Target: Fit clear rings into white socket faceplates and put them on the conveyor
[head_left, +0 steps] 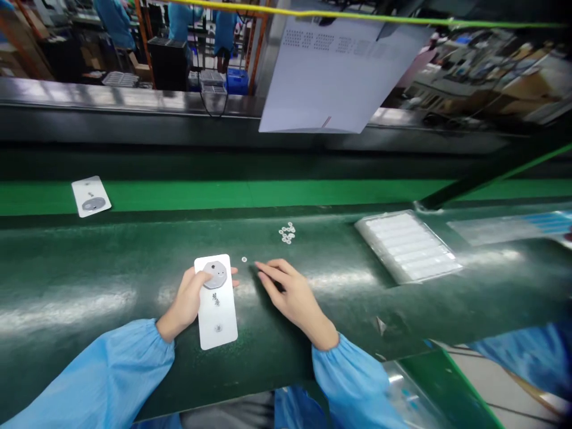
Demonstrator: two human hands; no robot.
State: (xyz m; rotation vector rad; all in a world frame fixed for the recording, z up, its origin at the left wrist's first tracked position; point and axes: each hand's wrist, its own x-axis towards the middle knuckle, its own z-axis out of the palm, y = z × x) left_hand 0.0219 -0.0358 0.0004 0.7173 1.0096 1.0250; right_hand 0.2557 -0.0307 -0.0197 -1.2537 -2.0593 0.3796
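My left hand [185, 301] is closed around the side of a white rectangular card [226, 325], thumb on top and fingertips showing past its right edge. The card bears a grey octagonal piece [216, 274] with small dark dots, dark characters in the middle and a small round mark lower down. Just right of the card, a tiny pale ring [243, 260] lies on the green work surface. My right hand [290, 295] is close to that ring but apart from it, its thumb and forefinger slightly parted with nothing visible between them. Several similar rings [287, 233] lie in a cluster beyond my right hand.
Another white card [91, 196] lies on the bright green strip at far left. A clear-wrapped tray of white pieces [406, 244] sits to the right, near a dark slanted post [482, 161]. A white sheet [330, 77] hangs ahead under a yellow-green cord. A co-worker's blue sleeve [531, 354] shows at right.
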